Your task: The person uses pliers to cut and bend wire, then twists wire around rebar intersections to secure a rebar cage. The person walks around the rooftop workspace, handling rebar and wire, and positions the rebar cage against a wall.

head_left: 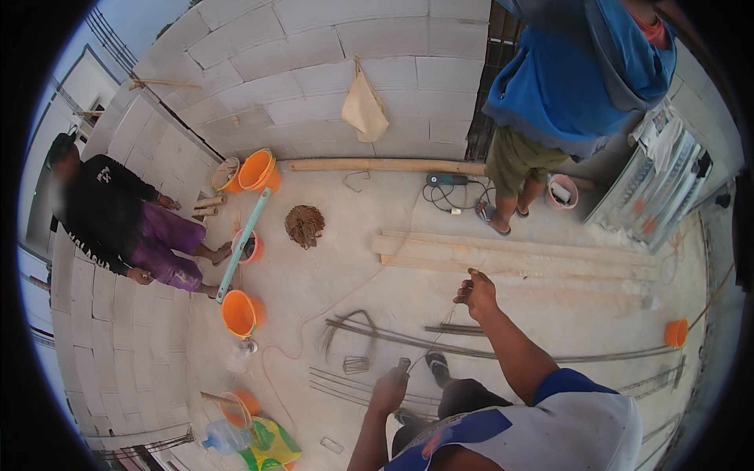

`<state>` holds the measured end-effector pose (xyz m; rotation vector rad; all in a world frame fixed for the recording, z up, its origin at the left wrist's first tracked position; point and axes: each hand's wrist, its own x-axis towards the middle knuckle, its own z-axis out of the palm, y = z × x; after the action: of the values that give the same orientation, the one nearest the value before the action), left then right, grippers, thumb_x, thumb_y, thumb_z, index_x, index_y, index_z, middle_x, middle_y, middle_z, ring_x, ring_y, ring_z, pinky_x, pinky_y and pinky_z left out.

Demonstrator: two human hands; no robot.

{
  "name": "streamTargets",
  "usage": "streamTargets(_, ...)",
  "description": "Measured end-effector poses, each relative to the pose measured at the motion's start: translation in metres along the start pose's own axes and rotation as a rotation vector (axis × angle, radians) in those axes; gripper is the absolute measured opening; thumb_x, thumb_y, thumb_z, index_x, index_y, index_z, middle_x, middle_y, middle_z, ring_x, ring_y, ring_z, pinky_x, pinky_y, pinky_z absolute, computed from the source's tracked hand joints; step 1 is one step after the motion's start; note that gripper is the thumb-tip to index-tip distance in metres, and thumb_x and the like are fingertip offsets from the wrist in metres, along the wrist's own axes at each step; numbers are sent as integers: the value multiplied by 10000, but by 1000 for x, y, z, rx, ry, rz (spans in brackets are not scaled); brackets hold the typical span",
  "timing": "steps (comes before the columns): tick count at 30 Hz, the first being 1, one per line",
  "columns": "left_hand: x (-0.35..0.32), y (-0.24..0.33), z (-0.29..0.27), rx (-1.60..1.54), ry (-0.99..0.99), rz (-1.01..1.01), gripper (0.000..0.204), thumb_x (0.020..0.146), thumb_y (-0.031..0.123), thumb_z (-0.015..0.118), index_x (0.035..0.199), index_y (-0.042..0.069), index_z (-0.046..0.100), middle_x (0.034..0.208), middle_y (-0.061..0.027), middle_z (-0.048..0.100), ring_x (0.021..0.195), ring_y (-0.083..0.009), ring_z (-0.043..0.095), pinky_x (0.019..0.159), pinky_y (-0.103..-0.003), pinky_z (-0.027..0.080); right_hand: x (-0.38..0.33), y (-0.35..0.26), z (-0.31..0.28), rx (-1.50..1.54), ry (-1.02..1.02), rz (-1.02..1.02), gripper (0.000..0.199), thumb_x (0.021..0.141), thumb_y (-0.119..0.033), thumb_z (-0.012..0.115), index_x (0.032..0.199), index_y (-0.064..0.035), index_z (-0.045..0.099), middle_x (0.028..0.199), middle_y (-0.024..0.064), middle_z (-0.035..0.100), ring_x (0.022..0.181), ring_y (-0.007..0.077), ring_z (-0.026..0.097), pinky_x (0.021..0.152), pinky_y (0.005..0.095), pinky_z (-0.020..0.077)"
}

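Note:
My left hand point(390, 388) is closed in a fist low in the middle, above my knee. A thin wire point(444, 322) runs slantwise from near it up toward my right hand. My right hand point(477, 295) is stretched forward with its fingers curled, and the wire's upper end meets it. The fingertips are too small to show the exact grip. Below and between the hands, long thin steel rods point(550, 355) lie on the floor, with a bent wire bundle point(357, 364) to the left. Just beyond my right hand lie long wooden boards point(503, 255).
A person in black point(118, 204) stands at the left wall, another in blue point(573, 78) at the back right. Orange buckets point(243, 312), a green level point(245, 243), a brown coiled bundle point(304, 226) and a corded grinder point(446, 180) occupy the floor. A blue bottle point(228, 436) lies near left.

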<state>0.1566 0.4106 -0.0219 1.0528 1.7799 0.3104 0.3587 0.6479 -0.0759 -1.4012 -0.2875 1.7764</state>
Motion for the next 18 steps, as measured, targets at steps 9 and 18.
streamTargets(9,-14,-33,-29,-44,274,210,227,907,215,583,1008,14,611,812,-128,651,771,-222,613,730,-362,482,-77,-76,37,57,-450,-207,334,998,-166,459,1306,-39,431,782,81,610,691,212,627,637,388,539)
streamTargets(18,-62,-43,-49,-245,100,293,187,908,185,596,977,12,605,819,-73,640,781,-149,576,751,-312,459,-168,-78,27,16,-414,-462,758,943,-88,522,1524,-106,35,929,152,588,683,218,639,509,324,530)
